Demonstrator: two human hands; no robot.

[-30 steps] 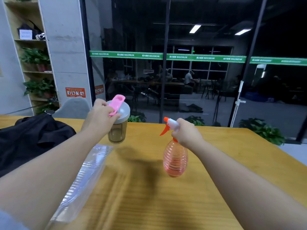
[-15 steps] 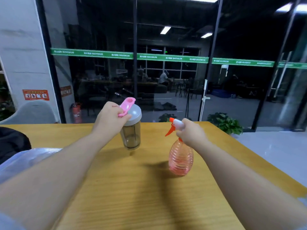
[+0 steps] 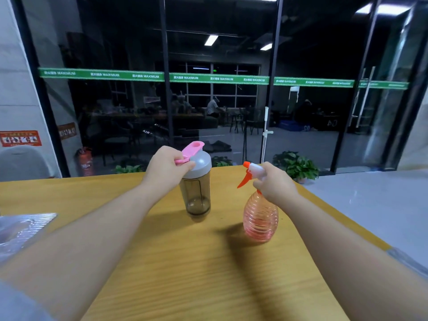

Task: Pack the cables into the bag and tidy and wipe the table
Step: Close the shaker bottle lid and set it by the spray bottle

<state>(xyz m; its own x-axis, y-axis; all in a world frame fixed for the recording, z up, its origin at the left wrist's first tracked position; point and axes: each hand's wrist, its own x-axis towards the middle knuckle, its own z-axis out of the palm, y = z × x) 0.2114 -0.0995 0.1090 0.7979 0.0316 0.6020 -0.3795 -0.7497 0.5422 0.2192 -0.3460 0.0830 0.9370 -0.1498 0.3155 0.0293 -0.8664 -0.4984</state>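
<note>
Left hand: the left hand [image 3: 167,169] was closed around the lid of the shaker cup [image 3: 196,186], fingers pinching the pink flip tab [image 3: 190,152].
Right hand: the right hand [image 3: 273,184] was wrapped around the neck of the spray bottle [image 3: 259,214], just behind the orange trigger [image 3: 243,177].
Where the task's things were: the table [image 3: 208,274] carried both vessels toward its far edge, near each other but apart; no cables or bag showed in view; a clear plastic sheet [image 3: 20,228] lay at the left edge.
Risk 1: the cup was held only by its lid, so a loose lid could probably let the body drop or tip.
Risk 2: a squeeze on the trigger while carrying would likely wet the wood before any cloth was at hand.
Risk 3: both vessels stood near the far rim, so a careless set-down could send 1 over it.
Shaker cup contents: smoky and see-through, it looked empty, though the tint made that uncertain.
Spray bottle contents: pink ribbed plastic; the liquid level could not be told.
</note>
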